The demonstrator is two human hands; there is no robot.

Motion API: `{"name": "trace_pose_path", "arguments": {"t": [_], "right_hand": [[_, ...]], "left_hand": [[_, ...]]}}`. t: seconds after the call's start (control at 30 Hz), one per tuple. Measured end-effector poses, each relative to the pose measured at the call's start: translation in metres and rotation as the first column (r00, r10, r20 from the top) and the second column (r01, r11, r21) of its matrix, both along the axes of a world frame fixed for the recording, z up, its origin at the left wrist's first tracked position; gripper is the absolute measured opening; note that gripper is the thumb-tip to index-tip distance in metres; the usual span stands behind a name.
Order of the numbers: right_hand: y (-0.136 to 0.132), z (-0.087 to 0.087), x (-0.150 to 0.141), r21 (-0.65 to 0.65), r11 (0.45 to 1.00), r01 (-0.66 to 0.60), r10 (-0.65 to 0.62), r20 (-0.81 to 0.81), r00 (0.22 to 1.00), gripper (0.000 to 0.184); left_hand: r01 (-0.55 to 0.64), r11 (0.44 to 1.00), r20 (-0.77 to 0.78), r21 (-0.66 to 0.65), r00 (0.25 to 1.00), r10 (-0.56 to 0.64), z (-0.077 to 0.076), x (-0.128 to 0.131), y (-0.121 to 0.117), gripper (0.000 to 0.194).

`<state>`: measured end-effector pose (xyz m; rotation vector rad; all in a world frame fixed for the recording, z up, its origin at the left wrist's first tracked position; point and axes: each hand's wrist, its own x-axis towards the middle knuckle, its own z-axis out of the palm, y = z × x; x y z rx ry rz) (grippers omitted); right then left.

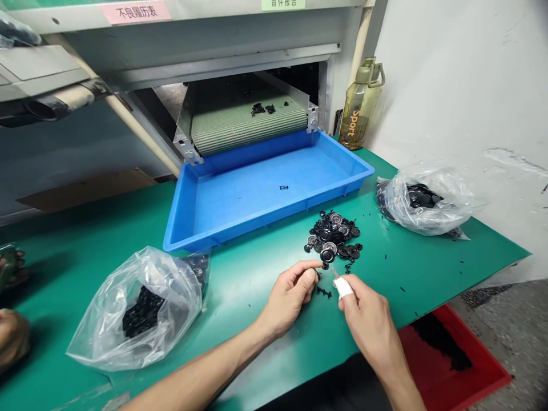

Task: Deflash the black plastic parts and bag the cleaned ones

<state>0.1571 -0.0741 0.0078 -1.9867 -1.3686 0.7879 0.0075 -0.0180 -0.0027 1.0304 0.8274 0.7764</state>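
My left hand [293,294] is closed, thumb against the bent fingers, with a dark bit of a small black plastic part showing at the fingertips. Its index fingertip reaches a small round black piece [325,266] at the near edge of a pile of black plastic discs [331,234]. White tape [343,287] wraps a digit of my right hand [366,314], which is closed around a thin, pointed tool [335,274], mostly hidden in the grip. Between the hands, a short black runner piece [324,292] lies on the green table [240,302].
Behind the pile stands a blue tray [240,200] below a green conveyor belt [252,125] carrying black parts. Plastic bags of black pieces sit left [171,297] and right [445,200]. A bottle [362,108] stands behind; a red bin [483,371] is lower right. Another person's hand [12,339] is at far left.
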Motion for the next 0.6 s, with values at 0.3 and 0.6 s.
{"name": "trace_pose_path", "arguments": {"t": [0.3, 0.6], "right_hand": [[0.028, -0.002, -0.004, 0.190, 0.956, -0.222, 0.111, 0.467, 0.877, 0.036], [0.017, 0.007, -0.002, 0.141, 0.990, -0.017, 0.029, -0.080, 0.996, 0.024]], "left_hand": [[-0.121, 0.983, 0.131, -0.141, 0.982, 0.139, 0.004, 0.001, 0.006, 0.022], [0.054, 0.992, 0.071, -0.112, 0.996, -0.046, 0.001, -0.002, 0.006, 0.037]]}}
